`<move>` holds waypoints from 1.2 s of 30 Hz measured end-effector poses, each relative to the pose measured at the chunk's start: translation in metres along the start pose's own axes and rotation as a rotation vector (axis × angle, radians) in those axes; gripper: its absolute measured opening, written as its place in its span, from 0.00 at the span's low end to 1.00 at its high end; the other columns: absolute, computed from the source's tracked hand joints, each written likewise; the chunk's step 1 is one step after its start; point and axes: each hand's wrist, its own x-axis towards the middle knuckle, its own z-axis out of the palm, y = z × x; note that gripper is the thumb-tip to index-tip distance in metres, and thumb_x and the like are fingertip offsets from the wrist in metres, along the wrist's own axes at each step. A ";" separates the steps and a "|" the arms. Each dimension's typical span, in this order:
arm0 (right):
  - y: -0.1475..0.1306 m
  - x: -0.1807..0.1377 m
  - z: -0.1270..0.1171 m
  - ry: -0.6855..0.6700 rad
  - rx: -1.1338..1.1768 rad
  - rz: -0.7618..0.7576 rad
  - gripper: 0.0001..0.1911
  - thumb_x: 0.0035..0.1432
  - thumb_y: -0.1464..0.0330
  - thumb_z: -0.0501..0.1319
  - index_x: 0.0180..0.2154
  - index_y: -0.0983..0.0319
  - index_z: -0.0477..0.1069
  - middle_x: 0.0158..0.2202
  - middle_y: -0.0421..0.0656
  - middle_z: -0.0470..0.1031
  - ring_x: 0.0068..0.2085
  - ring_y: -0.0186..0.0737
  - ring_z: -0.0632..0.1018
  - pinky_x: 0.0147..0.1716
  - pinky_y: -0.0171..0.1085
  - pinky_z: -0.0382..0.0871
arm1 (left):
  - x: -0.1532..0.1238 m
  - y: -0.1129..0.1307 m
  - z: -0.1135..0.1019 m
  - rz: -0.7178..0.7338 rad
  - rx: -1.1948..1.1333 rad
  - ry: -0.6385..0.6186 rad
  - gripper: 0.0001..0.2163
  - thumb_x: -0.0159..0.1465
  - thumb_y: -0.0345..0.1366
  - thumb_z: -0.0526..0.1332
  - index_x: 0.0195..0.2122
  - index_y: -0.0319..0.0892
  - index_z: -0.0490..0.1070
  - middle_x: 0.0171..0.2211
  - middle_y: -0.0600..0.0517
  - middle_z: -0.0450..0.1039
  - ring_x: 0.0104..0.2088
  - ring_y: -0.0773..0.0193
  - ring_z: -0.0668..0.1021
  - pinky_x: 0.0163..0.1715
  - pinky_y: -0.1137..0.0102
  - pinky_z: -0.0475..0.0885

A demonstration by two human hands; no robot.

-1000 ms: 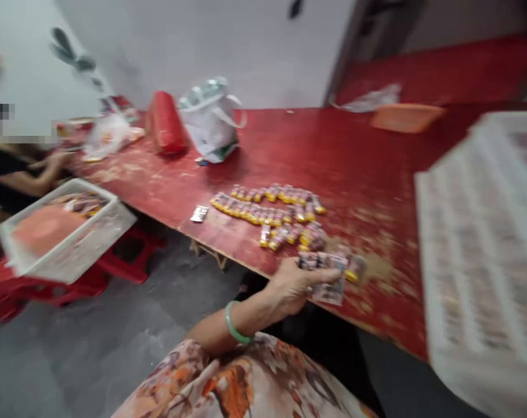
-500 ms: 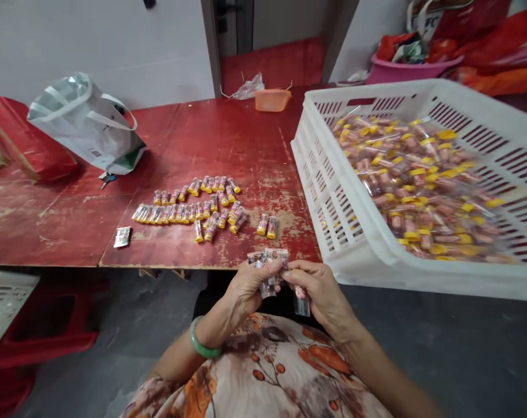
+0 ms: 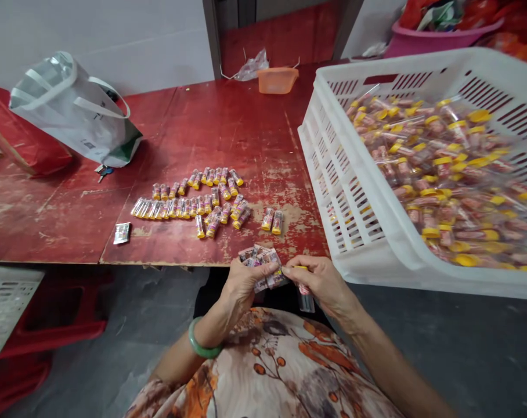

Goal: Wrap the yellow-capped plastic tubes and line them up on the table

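Note:
My left hand (image 3: 241, 283) is closed on a fanned bunch of small printed sachets (image 3: 263, 261), held just over the table's front edge. Close beside it, my right hand (image 3: 322, 281) grips a clear tube with a yellow cap (image 3: 306, 299), tilted downward, with something pink inside. The right thumb and forefinger are pinched near the sachets' edge; whether they hold a sachet too is hard to make out. Two capped tubes (image 3: 273, 220) lie on the table ahead of my hands. Rows of similar small tubes (image 3: 176, 208) lie further left.
A white plastic crate (image 3: 333, 174) full of yellow-capped tubes stands on the right. One sachet (image 3: 122, 233) lies alone at the left on the red table (image 3: 228, 133). Behind are a white bag (image 3: 67, 116), keys (image 3: 103, 171) and an orange basket (image 3: 277, 80). A red stool (image 3: 58, 331) is below left.
The view has shifted slightly. My hands have drawn a little apart, and the sachets in my left hand now spread wider. The tube stays in my right hand.

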 end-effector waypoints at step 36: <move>0.040 -0.031 0.020 0.792 -0.704 -1.147 0.28 0.53 0.73 0.66 0.55 0.60 0.64 0.43 0.49 0.73 0.43 0.44 0.77 0.40 0.41 0.75 | -0.008 -0.001 0.031 0.077 -0.188 0.144 0.18 0.41 0.37 0.75 0.29 0.38 0.71 0.25 0.56 0.72 0.24 0.71 0.73 0.32 0.71 0.70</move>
